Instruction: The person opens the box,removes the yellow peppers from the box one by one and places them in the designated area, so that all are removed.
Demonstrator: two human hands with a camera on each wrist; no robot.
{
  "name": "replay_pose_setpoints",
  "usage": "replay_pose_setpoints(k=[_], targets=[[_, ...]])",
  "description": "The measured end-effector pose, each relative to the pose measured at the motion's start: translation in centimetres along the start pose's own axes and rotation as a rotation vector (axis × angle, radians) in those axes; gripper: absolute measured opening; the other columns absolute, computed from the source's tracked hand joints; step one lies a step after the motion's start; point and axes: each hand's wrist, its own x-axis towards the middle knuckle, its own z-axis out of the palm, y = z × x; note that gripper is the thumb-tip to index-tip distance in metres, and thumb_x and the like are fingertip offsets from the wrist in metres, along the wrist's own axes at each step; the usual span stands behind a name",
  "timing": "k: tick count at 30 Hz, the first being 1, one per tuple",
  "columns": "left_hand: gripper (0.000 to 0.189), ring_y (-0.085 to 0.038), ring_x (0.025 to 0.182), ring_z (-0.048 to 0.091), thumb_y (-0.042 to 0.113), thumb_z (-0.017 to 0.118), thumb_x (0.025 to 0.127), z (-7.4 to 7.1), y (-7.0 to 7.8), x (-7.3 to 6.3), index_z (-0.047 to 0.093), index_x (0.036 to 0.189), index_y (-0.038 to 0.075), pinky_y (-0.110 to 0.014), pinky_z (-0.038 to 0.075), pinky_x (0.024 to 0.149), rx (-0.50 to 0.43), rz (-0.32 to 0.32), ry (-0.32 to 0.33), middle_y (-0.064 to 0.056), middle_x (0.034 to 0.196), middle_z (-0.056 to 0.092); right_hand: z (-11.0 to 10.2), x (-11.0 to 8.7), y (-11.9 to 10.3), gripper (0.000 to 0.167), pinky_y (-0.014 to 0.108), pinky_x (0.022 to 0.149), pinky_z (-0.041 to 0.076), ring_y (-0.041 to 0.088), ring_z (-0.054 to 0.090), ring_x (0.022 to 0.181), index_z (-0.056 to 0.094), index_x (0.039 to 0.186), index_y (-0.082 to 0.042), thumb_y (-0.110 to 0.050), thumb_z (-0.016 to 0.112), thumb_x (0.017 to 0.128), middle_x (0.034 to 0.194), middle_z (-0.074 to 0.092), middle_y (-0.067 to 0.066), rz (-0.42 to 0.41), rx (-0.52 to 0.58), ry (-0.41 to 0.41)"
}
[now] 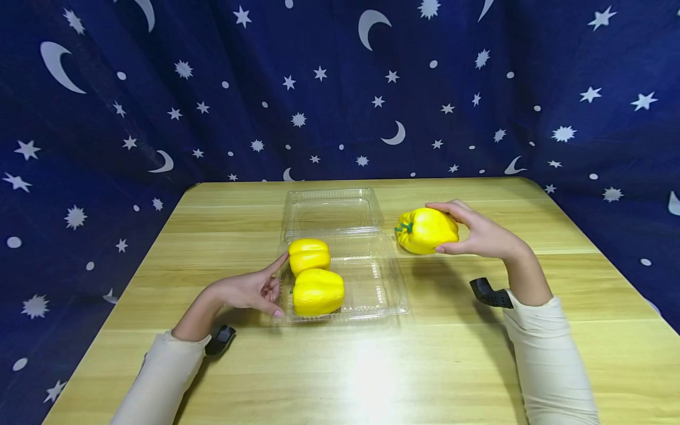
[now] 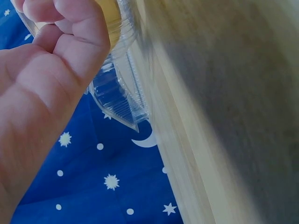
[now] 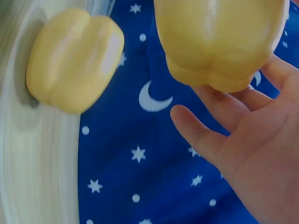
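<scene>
Head view — right hand (image 1: pixel 482 234) grips a glossy lobed pepper (image 1: pixel 429 231); left hand (image 1: pixel 245 291), index extended, touches ribbed clear plastic container (image 1: pixel 366 284)

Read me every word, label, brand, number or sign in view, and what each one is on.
None: no readable text in any view.
Peppers: no print on the visible sides.
Box: moulded ridges, no lettering I can make out.
Wrist cameras: too small to tell whether they carry markings.
Curtain: moons, stars and dots only, no writing.
</scene>
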Motion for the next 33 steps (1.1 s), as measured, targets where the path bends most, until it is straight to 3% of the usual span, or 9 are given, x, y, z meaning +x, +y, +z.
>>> replay_pose_setpoints(k=[5, 12, 17, 21, 28, 33], targets=[[0.117, -0.009, 0.065, 0.038, 0.02, 0.073, 0.077, -0.1, -0.1, 0.0, -0.024, 0.141, 0.01, -0.019, 0.033, 0.057, 0.001, 0.005, -0.003, -0.001, 0.073, 0.039, -0.9, -0.4, 1.0, 0.076, 0.019, 0.086, 0.034, 0.003, 0.038, 0.102, 0.038, 0.138, -0.013, -0.013, 0.076, 0.072, 0.123, 0.044, 0.008, 0.039, -0.008, 0.041], [0.117, -0.009, 0.066, 0.037, 0.019, 0.073, 0.077, 0.0, 0.0, 0.0, -0.024, 0.142, 0.01, -0.019, 0.033, 0.057, -0.005, 0.007, -0.004, -0.001, 0.073, 0.039, -1.5, -0.8, 2.5, 0.077, 0.019, 0.083, 0.033, 0.007, 0.038, 0.101, 0.034, 0.141, -0.014, -0.014, 0.074, 0.075, 0.125, 0.041, 0.009, 0.156, 0.02, 0.058], [0.116, -0.009, 0.066, 0.038, 0.018, 0.073, 0.078, 0.1, 0.1, 0.0, -0.024, 0.142, 0.01, -0.018, 0.033, 0.057, -0.01, 0.014, -0.003, -0.002, 0.073, 0.039, -1.9, -1.2, 3.4, 0.08, 0.009, 0.084, 0.033, 0.0, 0.039, 0.104, 0.029, 0.143, -0.018, -0.016, 0.073, 0.076, 0.133, 0.038, 0.005, 0.256, 0.106, 0.063], [0.116, -0.009, 0.066, 0.038, 0.017, 0.072, 0.078, 0.1, 0.0, 0.0, -0.024, 0.142, 0.01, -0.019, 0.034, 0.057, -0.003, 0.016, 0.0, -0.002, 0.073, 0.039, -2.0, -1.5, 4.6, 0.079, 0.007, 0.081, 0.038, -0.004, 0.04, 0.104, 0.026, 0.143, -0.01, -0.014, 0.071, 0.078, 0.136, 0.036, 0.011, 0.271, 0.175, 0.052], [0.116, -0.008, 0.066, 0.038, 0.018, 0.073, 0.077, 0.0, -0.1, 0.0, -0.024, 0.142, 0.011, -0.018, 0.034, 0.057, -0.003, 0.017, 0.002, -0.001, 0.074, 0.039, -2.4, -2.1, 6.7, 0.073, 0.01, 0.077, 0.041, -0.003, 0.047, 0.098, 0.032, 0.139, -0.009, -0.009, 0.071, 0.078, 0.122, 0.042, -0.01, 0.33, 0.245, 0.09], [0.116, -0.008, 0.066, 0.038, 0.017, 0.072, 0.078, 0.1, -0.1, 0.1, -0.023, 0.142, 0.012, -0.019, 0.034, 0.057, 0.008, 0.012, 0.005, -0.001, 0.073, 0.04, -2.8, -2.7, 7.9, 0.073, 0.007, 0.078, 0.038, -0.006, 0.045, 0.099, 0.03, 0.14, -0.007, -0.008, 0.07, 0.079, 0.121, 0.041, -0.015, 0.339, 0.251, 0.091]])
